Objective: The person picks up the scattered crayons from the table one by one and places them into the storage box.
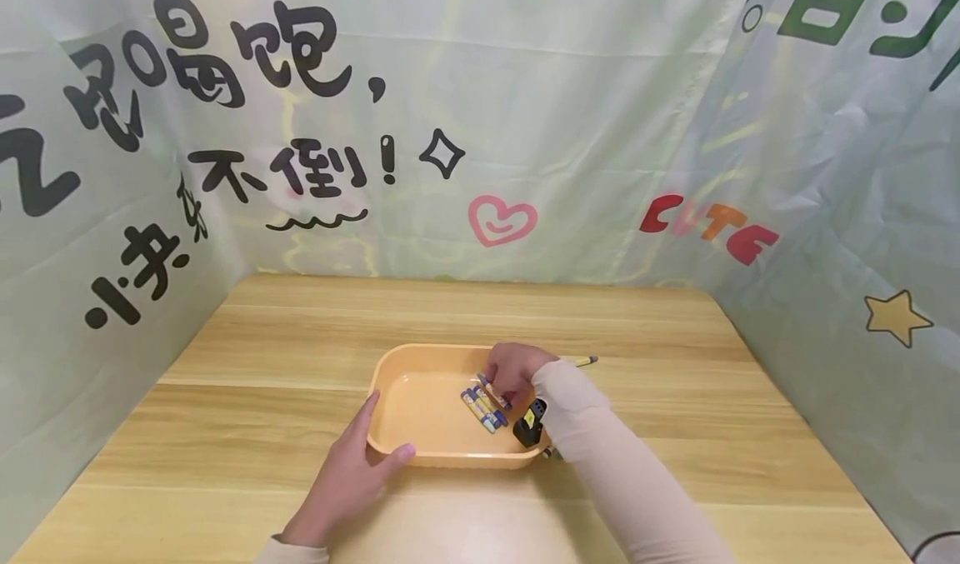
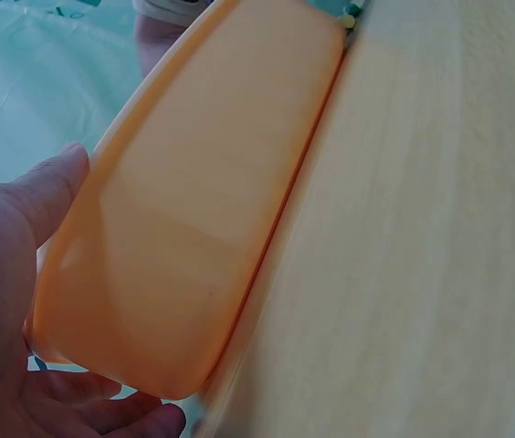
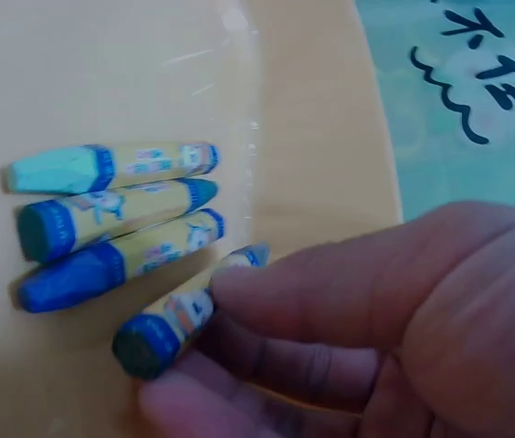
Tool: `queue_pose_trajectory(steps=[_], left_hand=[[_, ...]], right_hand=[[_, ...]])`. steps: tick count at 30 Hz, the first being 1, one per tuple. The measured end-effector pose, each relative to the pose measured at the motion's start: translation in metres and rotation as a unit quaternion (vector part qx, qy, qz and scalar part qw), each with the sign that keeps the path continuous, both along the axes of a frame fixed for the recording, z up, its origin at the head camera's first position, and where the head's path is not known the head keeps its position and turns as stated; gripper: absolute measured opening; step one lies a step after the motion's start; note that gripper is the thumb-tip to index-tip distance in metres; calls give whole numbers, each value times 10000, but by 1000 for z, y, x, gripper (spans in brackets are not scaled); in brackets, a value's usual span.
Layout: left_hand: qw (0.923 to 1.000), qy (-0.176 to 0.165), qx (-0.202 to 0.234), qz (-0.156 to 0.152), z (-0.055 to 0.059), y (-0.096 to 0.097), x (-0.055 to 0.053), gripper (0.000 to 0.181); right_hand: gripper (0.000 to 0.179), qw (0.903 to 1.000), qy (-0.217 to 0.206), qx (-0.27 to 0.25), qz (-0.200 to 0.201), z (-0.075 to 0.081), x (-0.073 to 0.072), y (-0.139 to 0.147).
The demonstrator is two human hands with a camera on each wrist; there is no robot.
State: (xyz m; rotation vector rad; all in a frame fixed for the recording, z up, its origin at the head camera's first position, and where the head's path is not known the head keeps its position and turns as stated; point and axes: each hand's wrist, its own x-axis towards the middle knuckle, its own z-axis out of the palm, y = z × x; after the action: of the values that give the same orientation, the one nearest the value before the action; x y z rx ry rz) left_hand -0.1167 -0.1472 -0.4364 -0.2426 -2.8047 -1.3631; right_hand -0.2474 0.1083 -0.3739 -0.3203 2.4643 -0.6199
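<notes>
An orange plastic tray (image 1: 420,461) sits on the table, holding several crayons. My left hand (image 1: 348,472) holds the tray's near left corner, with the thumb by the front rim and the fingers along the left side. Inside the tray, my right hand (image 1: 517,371) pinches a dark-tipped crayon (image 3: 184,315) between thumb and fingers. Beside it lie three crayons in a row: a light turquoise crayon (image 3: 61,170), a dark green crayon (image 3: 120,214) and a blue crayon (image 3: 75,276). In the left wrist view the tray's outer wall (image 2: 194,201) fills much of the picture.
A black object with a yellow label (image 1: 530,423) is by the right wrist. One crayon (image 1: 585,361) lies on the table (image 1: 660,322) beyond the tray's right end, and more crayon ends (image 1: 550,452) show at its near right corner. Printed cloth (image 1: 450,72) surrounds the table.
</notes>
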Motion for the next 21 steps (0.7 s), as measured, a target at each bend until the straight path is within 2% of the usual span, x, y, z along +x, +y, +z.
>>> queue_pose_trajectory(steps=[4, 8, 13, 21], left_hand=[[10000, -3, 9, -2, -1, 0, 0, 99], [10000, 97, 2, -1, -1, 0, -1, 98], [9999, 144, -10, -17, 1, 1, -1, 97], [10000, 97, -8, -17, 1, 1, 0, 96]], right_hand=[[22, 9989, 174, 434, 93, -1, 2, -4], [36, 9976, 251, 636, 136, -1, 4, -6], [47, 9972, 291, 674, 120, 0, 6, -6], [44, 9976, 219, 653, -3, -1, 7, -6]])
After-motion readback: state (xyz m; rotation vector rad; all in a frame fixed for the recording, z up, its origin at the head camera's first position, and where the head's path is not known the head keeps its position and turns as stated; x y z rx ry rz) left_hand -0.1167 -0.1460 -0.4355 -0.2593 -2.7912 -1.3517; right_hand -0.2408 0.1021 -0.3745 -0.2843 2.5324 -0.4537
